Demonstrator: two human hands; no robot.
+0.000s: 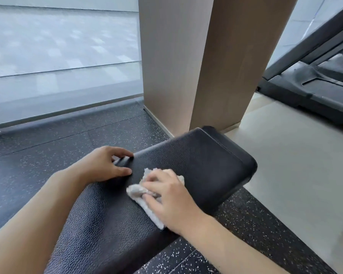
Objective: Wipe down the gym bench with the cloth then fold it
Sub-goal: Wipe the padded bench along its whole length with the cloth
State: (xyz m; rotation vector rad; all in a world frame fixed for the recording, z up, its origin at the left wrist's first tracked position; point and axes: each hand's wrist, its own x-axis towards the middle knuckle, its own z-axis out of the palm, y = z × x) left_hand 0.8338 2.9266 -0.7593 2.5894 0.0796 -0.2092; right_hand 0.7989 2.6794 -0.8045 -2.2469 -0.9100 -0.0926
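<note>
The black padded gym bench (202, 159) runs from the lower left up to the middle of the view. A crumpled white cloth (145, 196) lies on the pad. My right hand (170, 200) lies on top of it, fingers spread and pressing it against the pad, with part of the cloth bunched under the fingers. My left hand (107, 165) holds the bench's left edge, its fingers curled over the side and the thumb on the top surface.
A tall beige pillar (196, 62) rises just beyond the bench's far end. A black treadmill (315, 84) stands at the right on pale flooring. Speckled black rubber floor (48, 147) lies left of the bench, with a window wall behind it.
</note>
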